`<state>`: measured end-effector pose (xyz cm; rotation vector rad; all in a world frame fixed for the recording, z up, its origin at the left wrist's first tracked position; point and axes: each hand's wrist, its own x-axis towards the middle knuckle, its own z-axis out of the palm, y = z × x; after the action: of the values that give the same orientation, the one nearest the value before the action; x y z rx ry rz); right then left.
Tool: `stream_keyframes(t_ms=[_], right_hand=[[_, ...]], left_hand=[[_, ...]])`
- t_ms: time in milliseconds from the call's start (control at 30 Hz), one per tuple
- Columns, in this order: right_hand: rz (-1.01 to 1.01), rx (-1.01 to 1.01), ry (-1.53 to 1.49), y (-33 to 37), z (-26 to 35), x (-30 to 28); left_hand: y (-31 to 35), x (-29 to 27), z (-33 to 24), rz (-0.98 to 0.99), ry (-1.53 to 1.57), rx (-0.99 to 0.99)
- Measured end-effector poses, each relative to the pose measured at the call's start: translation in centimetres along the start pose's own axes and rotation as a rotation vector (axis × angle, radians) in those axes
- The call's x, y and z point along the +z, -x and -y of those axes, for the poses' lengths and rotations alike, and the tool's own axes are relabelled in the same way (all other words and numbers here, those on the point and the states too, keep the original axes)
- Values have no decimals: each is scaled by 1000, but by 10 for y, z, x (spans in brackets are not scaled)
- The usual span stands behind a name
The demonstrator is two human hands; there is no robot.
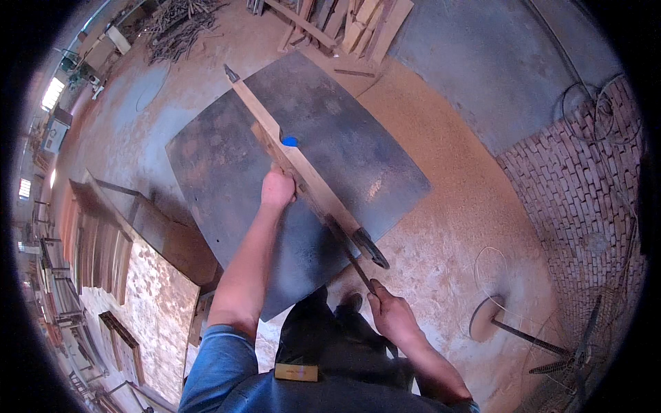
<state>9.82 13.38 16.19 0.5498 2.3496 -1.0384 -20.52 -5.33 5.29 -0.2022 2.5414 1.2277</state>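
Note:
A long wooden bar point(318, 184) with dark ends lies diagonally across the dark sheet-topped table point(372, 141). At a notch near its middle is a small blue round piece point(290, 142). My left hand point(278, 188) is closed around a shorter wooden strip beside the bar; its fingertips are partly hidden. Closer to my body, my right hand point(392, 315) grips a thin, dark, rod-like tool point(359, 270). This tool points up and left toward the bar's near dark end. Its far tip is hard to make out against the wood, and I cannot tell whether they touch.
Boards point(368, 27) lean beyond the table's far edge, near a pile of sticks point(180, 27). On the left stands a worn bench point(162, 286) with wooden slats. A black fan point(578, 354) with a round base and a brick-patterned surface point(571, 186) are at the right.

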Motion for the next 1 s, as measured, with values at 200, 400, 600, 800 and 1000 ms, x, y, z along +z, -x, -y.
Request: stream_keyframes(t_ms=[200,400,600,800,1000], right_hand=[[13,-19,1,-37,33,3],[-92,-146,26,-78,48,20],[-54,-65,19,-109,96,21],[-96,-71,21,-141,127,26],[-223,-227,56,-188,155,40]], left_hand=[[-47,-27,-1,-4,15,-39],[-89,-45,-4,-48,-14,-49],[-142,-69,10,-89,-49,-18],[-169,-87,-10,-96,-54,-11],[-207,-111,-26,-19,-126,-160]])
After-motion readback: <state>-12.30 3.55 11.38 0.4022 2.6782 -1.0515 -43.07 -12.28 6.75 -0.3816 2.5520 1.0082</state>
